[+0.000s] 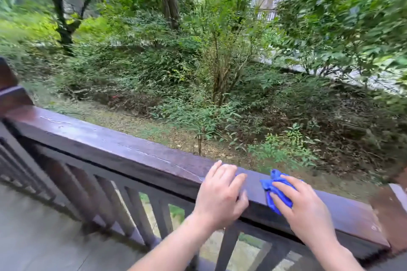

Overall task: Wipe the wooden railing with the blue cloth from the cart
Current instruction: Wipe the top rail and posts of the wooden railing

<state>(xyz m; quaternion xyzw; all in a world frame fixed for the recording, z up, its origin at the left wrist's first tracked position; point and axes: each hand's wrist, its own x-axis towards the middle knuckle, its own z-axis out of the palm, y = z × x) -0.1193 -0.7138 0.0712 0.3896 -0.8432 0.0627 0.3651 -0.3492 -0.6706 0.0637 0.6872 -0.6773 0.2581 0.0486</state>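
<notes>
The dark brown wooden railing [123, 149] runs from upper left to lower right across the view. My right hand [306, 211] presses a crumpled blue cloth [275, 185] onto the rail's top, fingers curled over it. My left hand [222, 196] lies on the rail just left of it, fingers draped over the top. Thin slivers of blue cloth [237, 175] peek out from under that hand. The cart is out of view.
A railing post [392, 215] stands at the right, another post [8, 86] at the far left. Slanted balusters [132, 211] run below the rail. A grey deck floor [33, 237] lies at lower left. Shrubs and trees [220, 61] fill the ground beyond.
</notes>
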